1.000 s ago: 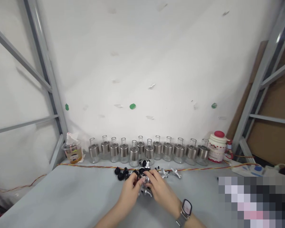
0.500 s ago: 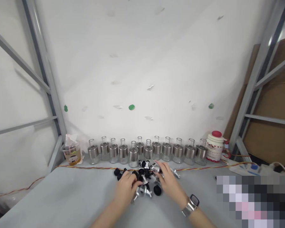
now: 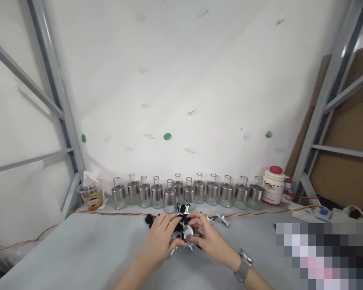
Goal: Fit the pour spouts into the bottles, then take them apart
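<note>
A pile of small black and silver bottle pourers (image 3: 184,208) lies at the middle of the table. My left hand (image 3: 165,230) curves over the pile's left side, its thumb reaching toward the middle. Whatever its curled fingers hold is hidden. My right hand (image 3: 206,235), with a watch on the wrist, is closed about a pourer with a round silver top (image 3: 188,231). That piece shows between my two hands. One loose silver pourer (image 3: 223,220) lies to the right, and a black stopper (image 3: 149,218) shows left of my left hand.
Several glass bottles with metal sleeves (image 3: 170,196) stand uncapped in a row at the back. A plastic cup (image 3: 91,197) is at their left, a white jar with a red lid (image 3: 273,187) at their right. Twisted wire (image 3: 117,213) crosses the table, and a power strip (image 3: 313,213) lies right.
My hands have come closer together over the pile. My right hand has drawn back toward me and now has a silver-topped piece at its fingers.
</note>
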Action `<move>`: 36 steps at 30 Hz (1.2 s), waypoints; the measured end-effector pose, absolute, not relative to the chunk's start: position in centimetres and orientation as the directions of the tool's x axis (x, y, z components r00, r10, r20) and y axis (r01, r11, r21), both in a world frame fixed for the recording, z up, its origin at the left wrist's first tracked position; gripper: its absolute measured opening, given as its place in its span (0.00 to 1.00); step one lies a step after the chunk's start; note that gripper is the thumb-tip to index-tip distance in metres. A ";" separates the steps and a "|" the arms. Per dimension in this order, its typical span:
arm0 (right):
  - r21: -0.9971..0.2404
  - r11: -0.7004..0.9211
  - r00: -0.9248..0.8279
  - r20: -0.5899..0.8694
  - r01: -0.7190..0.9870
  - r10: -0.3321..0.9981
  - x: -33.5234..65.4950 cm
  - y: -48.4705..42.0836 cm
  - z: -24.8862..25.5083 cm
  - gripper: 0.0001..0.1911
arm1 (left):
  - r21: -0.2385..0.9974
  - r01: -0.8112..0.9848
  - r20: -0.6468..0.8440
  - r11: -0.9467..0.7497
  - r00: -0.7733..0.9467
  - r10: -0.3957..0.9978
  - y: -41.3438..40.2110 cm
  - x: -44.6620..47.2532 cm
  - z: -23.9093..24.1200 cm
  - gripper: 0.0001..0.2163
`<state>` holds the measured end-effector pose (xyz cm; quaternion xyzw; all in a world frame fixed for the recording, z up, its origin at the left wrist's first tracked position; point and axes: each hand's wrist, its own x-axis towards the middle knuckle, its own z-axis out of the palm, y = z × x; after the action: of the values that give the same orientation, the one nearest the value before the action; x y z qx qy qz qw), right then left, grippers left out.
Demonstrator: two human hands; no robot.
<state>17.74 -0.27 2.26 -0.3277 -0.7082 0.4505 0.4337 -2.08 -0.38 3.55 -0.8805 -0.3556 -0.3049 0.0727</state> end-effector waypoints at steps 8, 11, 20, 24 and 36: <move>-0.914 0.367 -0.466 0.253 0.173 0.848 18.1 -0.4 1.8 0.25 | 0.034 0.634 0.519 -0.772 0.649 0.556 -0.9 -1.5 3.7 0.20; -0.795 0.465 -0.455 0.272 0.390 0.848 18.1 -0.8 2.1 0.24 | 0.010 0.643 0.469 -0.766 0.673 0.571 -0.4 -1.7 2.9 0.18; -0.331 0.709 -0.603 0.374 0.623 0.704 17.3 -1.1 2.4 0.28 | -0.116 0.648 0.458 -0.753 0.708 0.538 0.8 -2.0 1.4 0.12; -0.152 0.727 -0.616 0.433 0.670 0.658 17.1 -1.2 2.2 0.30 | -0.193 0.648 0.478 -0.737 0.718 0.507 0.8 -1.6 1.0 0.07; -0.018 0.757 -0.636 0.529 0.654 0.562 16.5 -1.6 3.0 0.19 | -0.217 0.603 0.494 -0.767 0.746 0.447 0.6 -1.7 0.8 0.05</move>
<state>16.55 -1.65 3.00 -0.3376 -0.9002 -0.0880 0.2606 -1.69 0.65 0.84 -0.9158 -0.2867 -0.2121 0.1847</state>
